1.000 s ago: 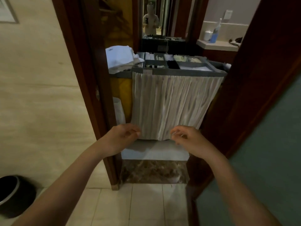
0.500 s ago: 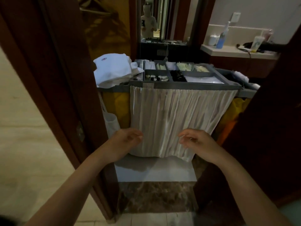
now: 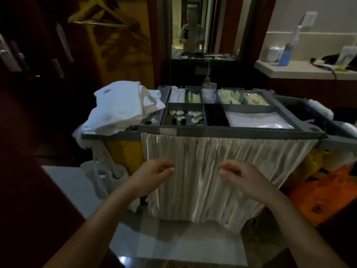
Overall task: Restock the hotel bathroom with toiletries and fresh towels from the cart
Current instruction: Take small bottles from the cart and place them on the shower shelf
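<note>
White folded towels (image 3: 119, 105) overhang grey plastic cart (image 3: 231, 130); left hand (image 3: 154, 176) & right hand (image 3: 241, 177) loosely curled, empty. Cart bump could drop 'em.

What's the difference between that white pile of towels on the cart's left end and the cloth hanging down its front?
The towels lie in a rumpled heap on top of the cart; the curtain hangs from its front rim in neat vertical pleats. The towels look matte white, with a small dark emblem; the curtain is glossy, off-white and plain. Both are pale fabric on the same cart.
</note>
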`<state>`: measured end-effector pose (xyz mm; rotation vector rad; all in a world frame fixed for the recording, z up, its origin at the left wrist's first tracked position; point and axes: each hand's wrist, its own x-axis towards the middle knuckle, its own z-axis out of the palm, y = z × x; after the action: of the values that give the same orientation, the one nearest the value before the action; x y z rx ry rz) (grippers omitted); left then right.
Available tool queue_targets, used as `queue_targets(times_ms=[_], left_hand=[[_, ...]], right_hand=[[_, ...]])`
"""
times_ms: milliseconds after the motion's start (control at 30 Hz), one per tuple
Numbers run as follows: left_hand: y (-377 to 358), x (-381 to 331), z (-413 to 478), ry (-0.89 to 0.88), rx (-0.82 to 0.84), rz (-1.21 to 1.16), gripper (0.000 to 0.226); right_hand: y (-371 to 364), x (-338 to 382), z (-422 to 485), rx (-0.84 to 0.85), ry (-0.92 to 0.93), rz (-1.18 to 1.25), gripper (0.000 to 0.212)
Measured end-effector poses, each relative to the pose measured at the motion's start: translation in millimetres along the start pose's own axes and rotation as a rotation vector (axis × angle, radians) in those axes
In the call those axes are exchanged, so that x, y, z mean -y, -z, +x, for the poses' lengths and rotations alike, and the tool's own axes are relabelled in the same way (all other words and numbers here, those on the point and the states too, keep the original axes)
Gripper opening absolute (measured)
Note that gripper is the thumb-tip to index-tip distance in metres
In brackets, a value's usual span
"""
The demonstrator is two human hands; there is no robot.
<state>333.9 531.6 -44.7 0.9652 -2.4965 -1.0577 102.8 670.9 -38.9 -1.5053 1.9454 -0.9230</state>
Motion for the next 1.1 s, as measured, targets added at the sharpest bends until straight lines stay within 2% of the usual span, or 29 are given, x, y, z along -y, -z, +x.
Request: queue_targets(times_ms=[267,367,467,633,733,900,1000,1100], left_hand=[[12.1,-17.8,115.1,-0.014,-0.062,-0.008,0.017],[12.5,-11.2,154.3,0.021,-0.073,0.096,0.014],[16.3,-0.8,195.8,0.071,-0.083,0.221,0.021],[33.3,26.1,266.6,0.083,-0.08,0.237,0.028],[45.7,46.4,307.9,0.061,-0.012,0.304,0.035],[58.9,74.3,356.3,0.048,0.242,0.323,0.046],[58.5,85.6,370.2,0.033,0.375,0.378,0.042],[52.5,89.3,381.5,0.023,0.417,0.438,0.033]], right_hand=[[38.0,-33.6,100.2,0.001,0.023,-0.036,0.016],[45.1,-44.2,136.0,-0.001,0.01,-0.025,0.016],[50.7,-56.0,174.5,0.005,0.003,-0.056,0.014],[58.0,-70.3,246.0,0.01,-0.052,0.0,0.012],[61.6,-73.1,291.2,0.002,-0.07,-0.047,0.012],[62.7,-80.1,348.2,-0.014,-0.094,-0.09,0.011],[59.0,-89.5,366.3,0.001,-0.113,-0.124,0.015],[60.7,-99.6,379.4,0.015,-0.123,-0.155,0.018]])
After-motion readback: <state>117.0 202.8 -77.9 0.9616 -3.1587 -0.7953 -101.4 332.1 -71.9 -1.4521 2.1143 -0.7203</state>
